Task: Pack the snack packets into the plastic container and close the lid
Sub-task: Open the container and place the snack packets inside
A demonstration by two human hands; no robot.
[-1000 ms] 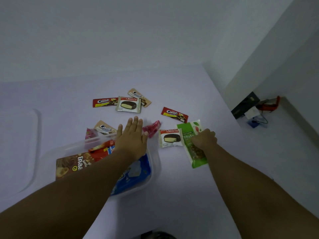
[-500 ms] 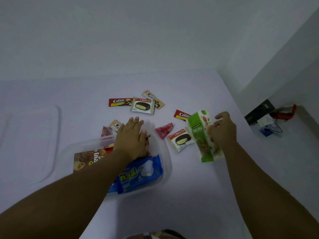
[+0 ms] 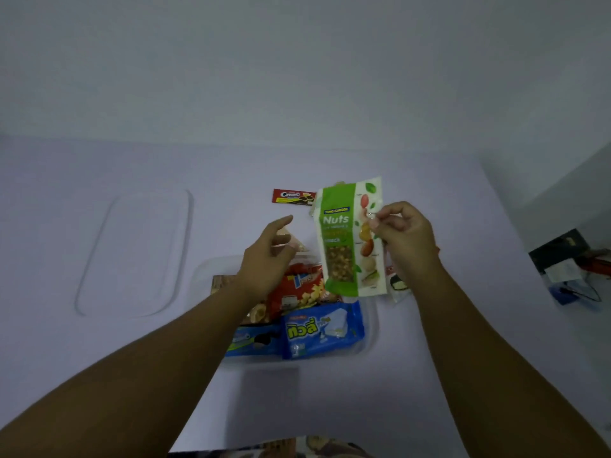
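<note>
My right hand pinches a green and white nuts packet by its right edge and holds it upright in the air, over the far right corner of the clear plastic container. My left hand hovers above the container with loose fingers, holding nothing. Inside the container lie a blue wafer packet, a red snack packet, a blue cookie packet and a brown packet. The clear lid lies flat on the table to the left.
A red cookie packet lies on the table behind the container. A white choco pie packet shows partly under my right wrist. Beyond the table's right edge sit a dark box and cables. A white wall rises behind.
My right hand has lifted the nuts packet off the table and brought it left, above the container. My left hand has risen off the packets in the container.
</note>
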